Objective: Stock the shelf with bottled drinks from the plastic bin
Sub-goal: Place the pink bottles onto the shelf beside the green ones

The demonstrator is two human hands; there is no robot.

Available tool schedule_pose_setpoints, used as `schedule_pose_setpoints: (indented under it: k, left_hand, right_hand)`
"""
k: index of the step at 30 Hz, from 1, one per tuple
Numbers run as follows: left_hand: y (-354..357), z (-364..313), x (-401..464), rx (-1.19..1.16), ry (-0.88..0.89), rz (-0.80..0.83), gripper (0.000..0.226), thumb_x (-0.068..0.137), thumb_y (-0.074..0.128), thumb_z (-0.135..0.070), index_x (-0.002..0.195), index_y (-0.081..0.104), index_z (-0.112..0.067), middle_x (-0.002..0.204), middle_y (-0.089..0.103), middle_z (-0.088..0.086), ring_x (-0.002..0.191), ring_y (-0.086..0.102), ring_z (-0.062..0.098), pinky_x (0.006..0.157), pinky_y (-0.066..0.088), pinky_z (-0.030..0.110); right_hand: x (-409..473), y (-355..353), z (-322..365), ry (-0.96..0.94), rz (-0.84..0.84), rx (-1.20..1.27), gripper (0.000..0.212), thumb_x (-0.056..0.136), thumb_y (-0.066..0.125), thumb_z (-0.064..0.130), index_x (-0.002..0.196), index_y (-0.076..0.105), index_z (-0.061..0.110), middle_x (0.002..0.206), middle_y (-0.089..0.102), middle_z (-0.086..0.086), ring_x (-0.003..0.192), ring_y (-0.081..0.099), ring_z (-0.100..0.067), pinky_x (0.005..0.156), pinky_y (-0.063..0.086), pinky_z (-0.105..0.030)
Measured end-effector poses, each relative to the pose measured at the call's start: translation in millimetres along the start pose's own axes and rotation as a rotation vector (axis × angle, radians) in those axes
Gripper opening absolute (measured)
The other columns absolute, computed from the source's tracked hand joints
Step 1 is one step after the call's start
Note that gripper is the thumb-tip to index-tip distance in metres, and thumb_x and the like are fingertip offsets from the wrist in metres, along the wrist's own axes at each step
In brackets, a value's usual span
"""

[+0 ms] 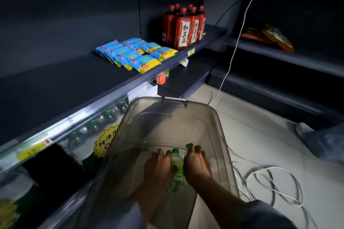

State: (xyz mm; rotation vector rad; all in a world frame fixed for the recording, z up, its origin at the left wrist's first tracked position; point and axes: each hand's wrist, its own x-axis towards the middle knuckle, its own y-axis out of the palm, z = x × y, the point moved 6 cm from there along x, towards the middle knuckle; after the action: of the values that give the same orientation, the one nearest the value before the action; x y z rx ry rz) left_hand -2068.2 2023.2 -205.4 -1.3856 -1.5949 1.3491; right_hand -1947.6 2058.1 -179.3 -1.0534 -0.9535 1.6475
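A translucent grey plastic bin (219, 122) stands on the floor beside the shelf. Both my hands reach down into it. Between them lies a green-capped bottle (176, 165) with a green label. My left hand (158, 165) grips that bottle from the left. My right hand (197, 163) curls over a second green-capped bottle (187, 147), mostly hidden under the fingers. The dark shelf (74, 87) on the left holds goods further back. Below it, a lower shelf holds a row of green-capped bottles (104, 117).
Blue and yellow snack packets (134, 54) and several red-labelled bottles (184, 28) sit on the shelf. A small red can (161, 78) shows under the shelf edge. White cables (270, 178) lie coiled on the floor right of the bin. Snack bags (270, 37) rest on the right shelf.
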Motion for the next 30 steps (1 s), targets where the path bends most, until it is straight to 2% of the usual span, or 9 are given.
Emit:
schedule_pose_setpoints:
  k: [5, 8, 10, 15, 19, 22, 24, 27, 30]
  left_hand:
    - [44.0, -6.5, 15.8, -0.037, -0.039, 0.095, 0.052, 0.094, 0.052, -0.052, 0.138, 0.043, -0.026, 0.132, 0.051, 0.007, 0.123, 0.051, 0.027, 0.096, 0.049, 0.040]
    - [58.0, -14.1, 26.8, -0.019, 0.015, 0.086, 0.065, 0.096, 0.051, -0.052, 0.151, 0.027, -0.028, 0.138, 0.046, 0.009, 0.122, 0.052, 0.027, 0.093, 0.050, 0.040]
    - [63.9, -15.0, 30.3, -0.034, 0.015, 0.098, 0.062, 0.097, 0.049, -0.047, 0.153, 0.025, -0.031, 0.139, 0.044, 0.009, 0.122, 0.052, 0.029, 0.092, 0.048, 0.039]
    - [69.3, -8.6, 34.6, -0.171, -0.032, 0.061, 0.054, 0.092, 0.055, -0.046, 0.138, 0.034, -0.029, 0.125, 0.053, 0.008, 0.109, 0.058, 0.029, 0.086, 0.054, 0.043]
    - [68.0, 0.4, 31.6, -0.175, -0.071, 0.066, 0.050, 0.093, 0.055, -0.050, 0.131, 0.035, -0.023, 0.118, 0.060, 0.010, 0.104, 0.061, 0.030, 0.082, 0.055, 0.041]
    - [69.9, 11.7, 30.0, -0.228, -0.142, 0.100, 0.063, 0.084, 0.063, -0.056, 0.130, 0.033, -0.024, 0.119, 0.059, 0.009, 0.103, 0.062, 0.030, 0.085, 0.055, 0.043]
    - [70.1, 15.4, 29.3, -0.282, -0.179, 0.129, 0.077, 0.077, 0.068, -0.056, 0.135, 0.028, -0.024, 0.125, 0.057, 0.010, 0.108, 0.060, 0.029, 0.088, 0.055, 0.044]
    - [63.0, 19.7, 26.3, -0.334, -0.235, 0.142, 0.105, 0.074, 0.076, -0.055, 0.150, 0.010, -0.024, 0.138, 0.046, 0.014, 0.118, 0.055, 0.030, 0.088, 0.051, 0.039]
    - [44.3, 17.1, 23.1, -0.346, -0.183, 0.064, 0.120, 0.073, 0.078, -0.054, 0.155, -0.005, -0.030, 0.145, 0.035, 0.020, 0.116, 0.055, 0.030, 0.087, 0.052, 0.037]
  right_hand:
    - [27.4, 23.9, -17.9, 0.024, 0.032, -0.115, 0.060, 0.095, 0.061, 0.015, 0.147, 0.031, 0.010, 0.145, 0.041, -0.016, 0.127, 0.049, -0.030, 0.102, 0.049, -0.037]
    - [40.0, 38.8, -22.5, 0.063, 0.062, -0.128, 0.067, 0.091, 0.069, 0.020, 0.146, 0.033, 0.011, 0.144, 0.040, -0.015, 0.127, 0.049, -0.029, 0.101, 0.050, -0.037]
    - [45.5, 51.4, -25.3, 0.077, 0.068, -0.154, 0.072, 0.088, 0.073, 0.025, 0.146, 0.032, 0.012, 0.144, 0.040, -0.016, 0.129, 0.047, -0.030, 0.101, 0.050, -0.038]
    - [57.6, 69.1, -27.3, 0.032, 0.051, -0.313, 0.080, 0.088, 0.073, 0.030, 0.150, 0.027, 0.011, 0.144, 0.042, -0.024, 0.133, 0.038, -0.040, 0.106, 0.045, -0.048]
    - [59.1, 73.7, -27.0, 0.027, 0.062, -0.218, 0.074, 0.091, 0.069, 0.029, 0.147, 0.022, 0.020, 0.136, 0.050, -0.022, 0.127, 0.044, -0.040, 0.097, 0.050, -0.047]
    - [55.3, 77.3, -29.1, 0.047, 0.057, -0.129, 0.075, 0.092, 0.067, 0.031, 0.147, 0.018, 0.028, 0.122, 0.059, -0.018, 0.109, 0.059, -0.032, 0.083, 0.054, -0.040]
    - [52.0, 78.7, -30.5, 0.075, 0.059, -0.045, 0.078, 0.090, 0.069, 0.031, 0.148, 0.017, 0.030, 0.119, 0.058, -0.015, 0.102, 0.061, -0.028, 0.079, 0.054, -0.037]
    - [47.7, 69.1, -27.8, 0.096, 0.014, 0.070, 0.077, 0.086, 0.073, 0.031, 0.143, 0.021, 0.033, 0.115, 0.057, -0.013, 0.097, 0.062, -0.028, 0.080, 0.058, -0.041]
    - [40.0, 49.4, -21.3, 0.077, -0.039, 0.142, 0.082, 0.086, 0.074, 0.031, 0.145, 0.017, 0.033, 0.120, 0.053, -0.014, 0.096, 0.061, -0.027, 0.073, 0.053, -0.036]
